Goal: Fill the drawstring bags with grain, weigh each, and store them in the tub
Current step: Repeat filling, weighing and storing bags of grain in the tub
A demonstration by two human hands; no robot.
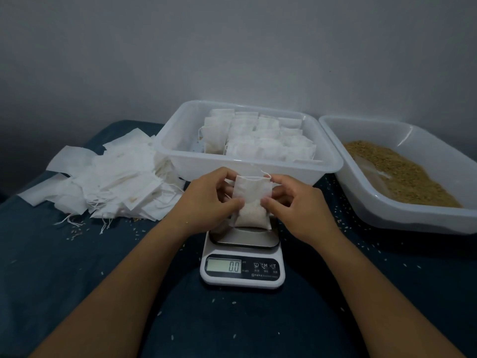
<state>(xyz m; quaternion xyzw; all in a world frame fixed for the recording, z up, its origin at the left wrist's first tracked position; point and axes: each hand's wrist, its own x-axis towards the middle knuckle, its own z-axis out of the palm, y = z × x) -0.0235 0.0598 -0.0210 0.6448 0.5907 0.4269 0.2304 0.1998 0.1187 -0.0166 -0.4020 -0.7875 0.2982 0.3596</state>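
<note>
A small white drawstring bag point(252, 202), its lower half plump with grain, is held upright just above the steel pan of a white kitchen scale point(242, 267). My left hand point(209, 200) pinches its left side and my right hand point(296, 205) pinches its right side. The scale's display reads 0.0. Behind the hands stands a clear plastic tub point(180, 140) with several filled bags point(265, 140) packed in rows. A second clear tub point(402, 215) at the right holds loose brown grain point(402, 171).
A heap of empty white bags point(113, 182) with loose strings lies at the left on the dark blue cloth point(51, 254). Stray grains are scattered over the cloth around the scale. A grey wall rises behind the tubs.
</note>
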